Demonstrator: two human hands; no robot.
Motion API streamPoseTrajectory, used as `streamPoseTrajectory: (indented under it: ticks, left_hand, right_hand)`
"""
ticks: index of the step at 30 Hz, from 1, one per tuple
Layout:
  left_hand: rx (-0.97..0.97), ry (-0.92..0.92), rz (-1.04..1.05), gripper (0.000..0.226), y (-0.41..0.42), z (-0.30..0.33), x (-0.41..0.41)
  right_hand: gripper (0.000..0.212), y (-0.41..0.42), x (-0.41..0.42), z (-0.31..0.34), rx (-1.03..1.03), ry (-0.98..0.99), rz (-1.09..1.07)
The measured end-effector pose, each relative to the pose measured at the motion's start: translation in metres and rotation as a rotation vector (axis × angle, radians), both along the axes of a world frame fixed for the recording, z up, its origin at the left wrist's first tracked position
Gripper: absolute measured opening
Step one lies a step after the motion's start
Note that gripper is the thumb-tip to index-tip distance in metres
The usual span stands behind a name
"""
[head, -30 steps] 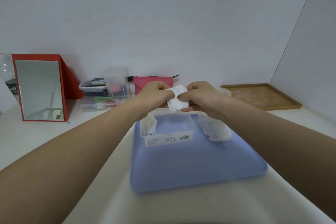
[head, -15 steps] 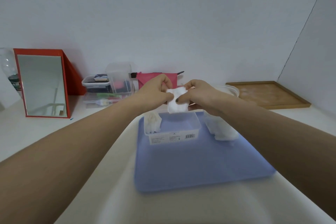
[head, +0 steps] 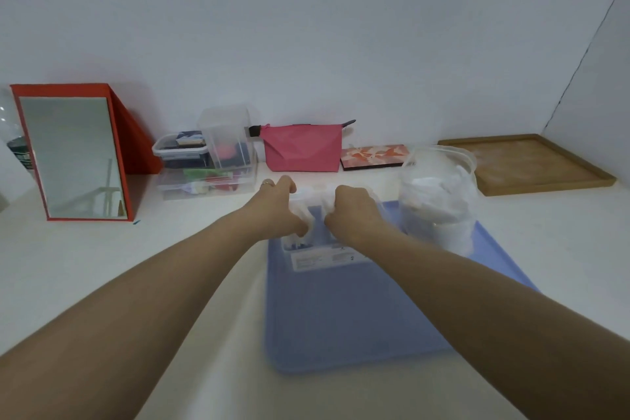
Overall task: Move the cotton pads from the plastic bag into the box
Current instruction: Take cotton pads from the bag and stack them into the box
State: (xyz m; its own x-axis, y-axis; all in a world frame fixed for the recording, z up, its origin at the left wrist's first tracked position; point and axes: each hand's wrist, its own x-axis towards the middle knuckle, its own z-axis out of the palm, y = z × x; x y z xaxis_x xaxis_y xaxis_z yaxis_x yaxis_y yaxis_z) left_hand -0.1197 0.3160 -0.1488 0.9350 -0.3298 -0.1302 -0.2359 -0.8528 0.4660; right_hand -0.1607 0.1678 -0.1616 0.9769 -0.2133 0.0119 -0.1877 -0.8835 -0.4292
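A clear plastic box (head: 322,259) with a white label stands on a blue tray (head: 341,324). My left hand (head: 278,210) and my right hand (head: 354,215) are both down inside the box, fingers curled. Between them they pinch a small stack of white cotton pads (head: 311,211), which the knuckles partly hide. More pads lie at the box's left end, blurred. To the right of the box, on the tray's far right corner, stands an open clear plastic bag (head: 439,201) filled with white cotton pads.
Along the wall stand a red-framed mirror (head: 75,157), stacked clear organisers (head: 211,160), a pink pouch (head: 301,148), a flowered flat case (head: 375,155) and a wooden tray (head: 531,164). The white tabletop (head: 85,266) stretches to the left of the blue tray.
Both hands have come down with the cotton pads, from above the box to inside it. The pads are now low between the box walls.
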Motion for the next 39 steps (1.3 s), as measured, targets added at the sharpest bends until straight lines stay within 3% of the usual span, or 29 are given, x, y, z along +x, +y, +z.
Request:
streamPoseTrajectory:
  ticks: [5,8,16,22,25,30,39]
  left_hand:
    - [0.022,-0.090,-0.053,0.062,0.005,-0.007,0.005]
    - [0.030,-0.133,-0.070,0.056,0.006,-0.008,0.007]
    - [0.246,-0.147,-0.158,0.086,-0.010,-0.006,0.004]
    - [0.332,-0.277,-0.157,0.034,-0.018,-0.009,0.003]
    - [0.366,-0.299,-0.192,0.037,-0.017,-0.011,0.003]
    - [0.424,-0.350,-0.215,0.042,-0.016,-0.016,0.005]
    - [0.453,-0.406,-0.194,0.045,-0.020,-0.020,-0.001]
  right_hand:
    - [0.014,0.006,0.012,-0.008,0.257,0.115,0.082]
    - [0.026,0.001,0.016,-0.003,0.531,0.221,0.070]
    - [0.039,-0.008,0.023,0.008,0.843,0.344,-0.042]
    - [0.027,-0.010,0.019,0.010,1.041,0.386,-0.102]
    - [0.023,-0.008,0.016,0.014,1.169,0.397,-0.155]
    - [0.014,-0.002,0.016,0.016,1.190,0.428,-0.174]
    - [0.018,0.001,0.012,0.016,1.232,0.417,-0.190]
